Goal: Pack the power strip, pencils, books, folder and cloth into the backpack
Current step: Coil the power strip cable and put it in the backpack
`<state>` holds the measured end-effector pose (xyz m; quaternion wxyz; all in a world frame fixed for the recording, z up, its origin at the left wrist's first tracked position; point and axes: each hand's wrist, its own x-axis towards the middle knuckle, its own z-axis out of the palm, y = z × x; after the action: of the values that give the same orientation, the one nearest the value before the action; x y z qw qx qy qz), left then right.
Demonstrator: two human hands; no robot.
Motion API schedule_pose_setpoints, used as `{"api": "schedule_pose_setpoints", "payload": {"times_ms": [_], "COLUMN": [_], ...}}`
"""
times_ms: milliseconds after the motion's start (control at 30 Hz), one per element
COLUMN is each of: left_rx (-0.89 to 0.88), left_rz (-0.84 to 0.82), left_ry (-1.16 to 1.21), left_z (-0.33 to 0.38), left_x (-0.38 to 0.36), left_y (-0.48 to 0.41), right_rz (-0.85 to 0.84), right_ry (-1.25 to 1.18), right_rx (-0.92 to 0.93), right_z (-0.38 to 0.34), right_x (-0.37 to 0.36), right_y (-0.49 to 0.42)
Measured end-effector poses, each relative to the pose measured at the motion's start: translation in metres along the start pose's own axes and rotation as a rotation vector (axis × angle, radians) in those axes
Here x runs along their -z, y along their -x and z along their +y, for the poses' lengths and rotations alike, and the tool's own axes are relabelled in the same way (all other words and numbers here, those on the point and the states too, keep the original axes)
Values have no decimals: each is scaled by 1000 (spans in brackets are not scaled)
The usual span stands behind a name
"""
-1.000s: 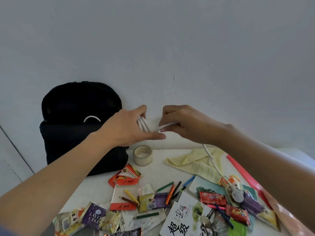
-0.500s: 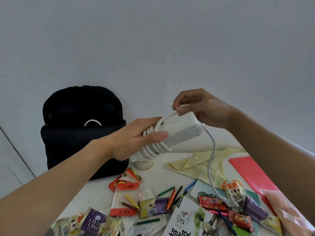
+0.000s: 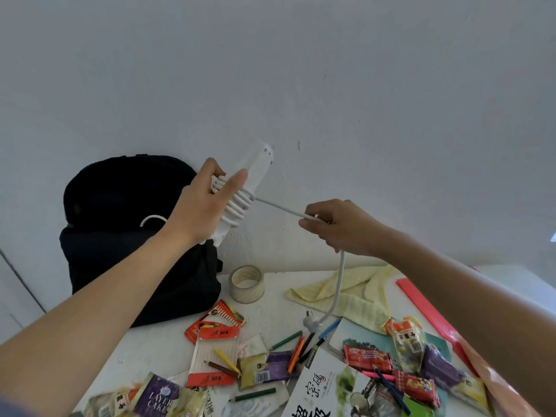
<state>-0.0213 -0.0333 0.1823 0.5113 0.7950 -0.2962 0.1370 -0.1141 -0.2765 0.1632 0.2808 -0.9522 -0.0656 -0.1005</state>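
- While the white plastic power strip is held up in the air in front of the pale wall, its long axis slants from low-left by the wrist to high-right. Several turns of its round white cord are wound across its middle.
- The left hand grips the strip around those coils, thumb laid over the turns and fingers curled behind.
- From the last coil the cord runs taut to the right and slightly down to the right hand, which pinches it between thumb and curled fingers. The two hands are well apart.
- Below the right hand the slack drops to the white plug, down by the white table. I cannot tell whether it touches.
- The next turn probably depends on the right hand carrying the cord around the strip's short side, at right angles to that slanted axis. Little cord looks left.
- The black fabric backpack stands left of the strip against the wall, so the left hand is nearer to it. Whether its top is open is unclear.
- The yellow striped cloth, loose coloured pencils, an illustrated book and the flat red folder lie on the table.
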Motion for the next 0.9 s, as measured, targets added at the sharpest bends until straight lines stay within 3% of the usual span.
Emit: {"api": "schedule_pose_setpoints", "payload": {"times_ms": [100,267,467,600,767,900], "left_rx": [-36,-73,-170,-255,-332,-504], "left_rz": [-65,-441,-412,-510,-483,-506], "left_ry": [-224,-538,-597,-665,-597,-591], "left_z": [4,4,8,9,4,11], "left_x": [3,5,-6,-12,-11,-8], "left_y": [1,7,13,23,29,36], "right_rz": [61,245,407,227,-73,-189], "right_ry": [72,211,52,96,-295,-561], "right_rx": [124,431,567,589,364,231], "right_z": [-6,-18,-31,-39,-32,-19], "right_x": [-3,-3,1,8,14,21], "right_y": [1,-4,-9,-9,-10,-12]}}
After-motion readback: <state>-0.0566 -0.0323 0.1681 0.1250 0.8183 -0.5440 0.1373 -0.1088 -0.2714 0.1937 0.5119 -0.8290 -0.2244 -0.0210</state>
